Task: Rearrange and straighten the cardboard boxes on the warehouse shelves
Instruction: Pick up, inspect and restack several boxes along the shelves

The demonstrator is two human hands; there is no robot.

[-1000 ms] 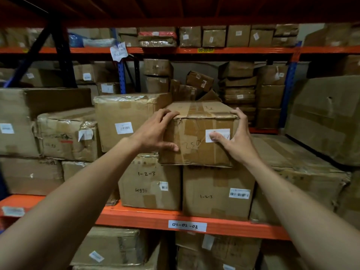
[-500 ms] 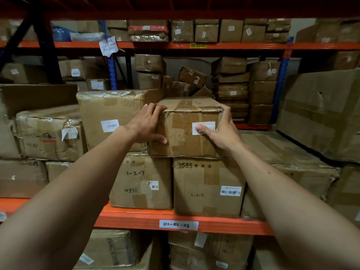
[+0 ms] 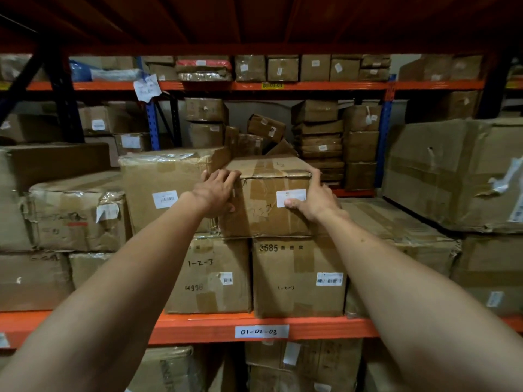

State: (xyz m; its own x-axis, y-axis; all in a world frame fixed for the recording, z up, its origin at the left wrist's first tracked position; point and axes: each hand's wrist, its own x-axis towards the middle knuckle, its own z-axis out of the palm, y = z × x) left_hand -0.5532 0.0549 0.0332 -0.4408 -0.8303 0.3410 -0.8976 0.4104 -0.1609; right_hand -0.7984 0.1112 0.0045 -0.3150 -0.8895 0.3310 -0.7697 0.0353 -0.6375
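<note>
I see both hands on the taped box (image 3: 268,199). My left hand (image 3: 216,192) curls around its left top corner, and my right hand (image 3: 315,195) grips its right edge, thumb on the white sticker (image 3: 291,198). The taped box sits on top of the two marked boxes (image 3: 297,275), right beside the big box (image 3: 167,185) on its left, above the orange shelf beam (image 3: 198,328).
</note>
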